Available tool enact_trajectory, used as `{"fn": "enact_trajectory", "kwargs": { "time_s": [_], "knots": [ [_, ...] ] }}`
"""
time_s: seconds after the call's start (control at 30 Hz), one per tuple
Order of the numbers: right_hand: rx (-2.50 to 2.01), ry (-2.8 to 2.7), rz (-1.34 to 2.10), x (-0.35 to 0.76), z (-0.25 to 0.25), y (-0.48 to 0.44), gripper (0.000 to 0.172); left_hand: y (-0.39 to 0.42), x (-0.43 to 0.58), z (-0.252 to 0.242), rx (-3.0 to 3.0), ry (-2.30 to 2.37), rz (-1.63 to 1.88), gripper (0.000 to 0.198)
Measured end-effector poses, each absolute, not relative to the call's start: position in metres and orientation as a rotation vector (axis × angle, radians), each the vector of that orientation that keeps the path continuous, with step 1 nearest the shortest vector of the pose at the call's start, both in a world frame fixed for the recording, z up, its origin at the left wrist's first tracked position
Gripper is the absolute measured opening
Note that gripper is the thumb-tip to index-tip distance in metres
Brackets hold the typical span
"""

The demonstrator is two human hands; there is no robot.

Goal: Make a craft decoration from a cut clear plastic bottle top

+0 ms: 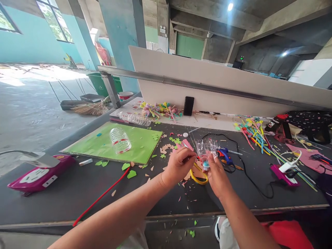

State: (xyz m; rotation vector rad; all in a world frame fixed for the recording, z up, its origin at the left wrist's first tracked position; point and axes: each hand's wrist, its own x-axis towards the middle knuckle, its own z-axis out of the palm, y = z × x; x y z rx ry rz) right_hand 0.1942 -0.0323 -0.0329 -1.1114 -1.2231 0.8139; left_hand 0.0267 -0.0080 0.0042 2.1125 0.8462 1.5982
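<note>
Cut bottle top, near the tabletop's front edge: right hand pinches its neck, left hand closed at its rim; trimming looks done, decorating seemingly remains.

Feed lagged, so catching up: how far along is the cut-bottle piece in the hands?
Looks done: the cut clear bottle top is already separate, and green and pink paper scraps litter the table. In hand: the right hand holds that piece at its blue neck while the left hand pinches something thin against it. Seemingly left: the other bottle section lies untouched on the green sheet.
</note>
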Motion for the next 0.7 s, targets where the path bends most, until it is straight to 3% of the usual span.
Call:
{"fn": "enact_trajectory", "kwargs": {
  "time_s": [0.1,0.27,0.7],
  "knots": [
    [-1.022,-0.958,1.193,0.192,-0.024,-0.035,0.050,-0.004,0.023,0.000,2.107,0.745,1.548,0.012],
    [-0.814,-0.791,1.458,0.187,-0.008,-0.042,0.037,0.002,0.017,0.001,1.825,0.740,1.439,0.014],
    [-0.606,-0.803,1.611,0.185,-0.002,-0.047,0.041,0.010,0.012,0.005,1.012,0.367,0.855,0.045]
  ]
}}
